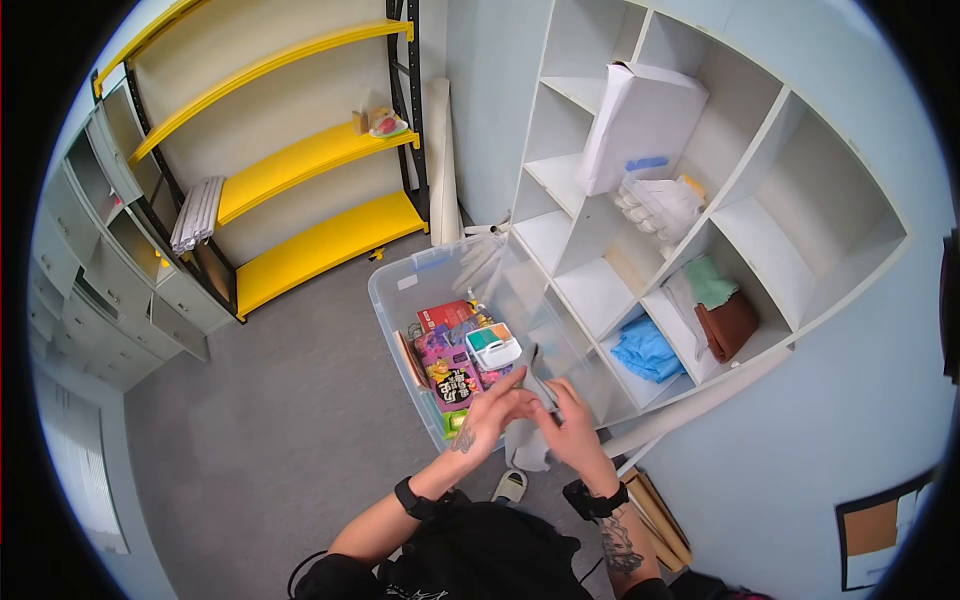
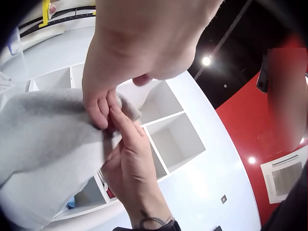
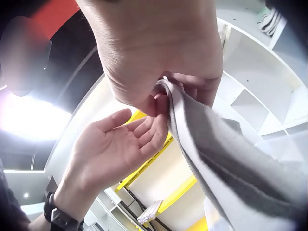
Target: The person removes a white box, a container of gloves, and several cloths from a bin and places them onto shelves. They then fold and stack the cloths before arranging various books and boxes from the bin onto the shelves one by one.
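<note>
A soft grey cloth (image 1: 527, 450) hangs in folds from my hands, in front of my body at the near side of the clear plastic bin (image 1: 385, 300). My right hand (image 1: 572, 428) pinches its upper edge; the right wrist view shows the cloth (image 3: 207, 130) folded double beneath those fingers. My left hand (image 1: 488, 412) meets the right at this edge. In the right wrist view the left hand (image 3: 115, 151) has its palm turned up, its thumb apart and its fingertips at the cloth by the right fingers. Inside the bin lie a purple package (image 1: 452, 383) and a white case (image 1: 493, 346).
A white cubby shelf (image 1: 640, 295) on the right holds blue fabric (image 1: 648, 349), a brown folded item (image 1: 727, 328), white gloves (image 1: 660, 207) and a large white box (image 1: 640, 125). Yellow shelving (image 1: 330, 250) stands at the back left. Rolled brown material (image 1: 655, 515) lies near my right arm.
</note>
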{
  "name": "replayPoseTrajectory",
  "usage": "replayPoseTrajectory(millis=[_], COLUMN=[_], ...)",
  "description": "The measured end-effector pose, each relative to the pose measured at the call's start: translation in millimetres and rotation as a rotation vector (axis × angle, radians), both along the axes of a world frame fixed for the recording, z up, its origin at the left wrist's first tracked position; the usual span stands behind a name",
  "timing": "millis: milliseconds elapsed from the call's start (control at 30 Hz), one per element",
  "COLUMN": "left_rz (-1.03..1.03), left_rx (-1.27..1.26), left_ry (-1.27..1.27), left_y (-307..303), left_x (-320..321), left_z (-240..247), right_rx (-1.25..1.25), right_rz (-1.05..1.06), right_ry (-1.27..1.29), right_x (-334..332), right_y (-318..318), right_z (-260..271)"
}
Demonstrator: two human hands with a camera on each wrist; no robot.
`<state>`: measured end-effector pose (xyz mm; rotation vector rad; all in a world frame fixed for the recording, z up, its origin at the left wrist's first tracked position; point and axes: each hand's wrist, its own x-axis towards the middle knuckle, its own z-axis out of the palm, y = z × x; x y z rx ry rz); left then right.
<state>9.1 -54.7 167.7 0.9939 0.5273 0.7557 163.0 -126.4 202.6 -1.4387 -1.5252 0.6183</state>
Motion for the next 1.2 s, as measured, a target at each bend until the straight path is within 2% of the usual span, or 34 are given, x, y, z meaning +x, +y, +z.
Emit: replayPoseTrajectory(millis=[67,100,200,233,333,367,467,700,800,833,933,967,1033,1067,1133,1200], left_rz=[-0.095,-0.041,0.141,0.021,-0.228,-0.354,-0.524,-0.679,-0.563,-0.507,-0.236,-0.188,-0.15,-0.127,-0.093,-0.113], left_rx=[0.304,0.332,0.818,0.814,1.209,1.083,0.827,0.671,0.808,0.708,1.057,1.073,1.07,1.074,0.971,0.862], left_ry=[0.121,0.119,0.472,0.39,0.328,0.386,0.464,0.356,0.418,0.506,0.471,0.439,0.413,0.397,0.45,0.518], left_y=[3,9,47,59,82,85,92,78,86,89,85,82,73,73,78,86], left_x=[-12,-14,-21,-23,-20,-20,-24,-25,-28,-31,-36,-36,-35,-34,-34,-35], left_z=[31,35,49,44,14,9,-4,-39,-39,-21,36,49,67,72,48,38], right_rx=[-0.065,-0.039,-0.023,-0.051,-0.026,0.001,-0.047,-0.06,-0.009,-0.049,-0.116,-0.106,-0.023,-0.066,-0.172,-0.169], right_rz=[0.017,0.034,0.056,0.041,0.049,0.063,-0.032,-0.095,-0.111,-0.153,-0.239,-0.247,-0.264,-0.291,-0.352,-0.356], right_ry=[0.043,0.036,0.05,0.079,0.039,0.004,0.053,0.063,-0.023,0.004,0.061,0.066,0.037,0.098,0.231,0.186], right_x=[10,12,16,18,22,23,24,33,44,46,59,64,69,73,71,70], right_y=[-4,-6,-11,-13,-21,-22,-33,-50,-56,-59,-65,-66,-64,-57,-52,-43], right_z=[2,4,12,14,17,17,23,28,24,25,27,21,9,-2,-25,-34])
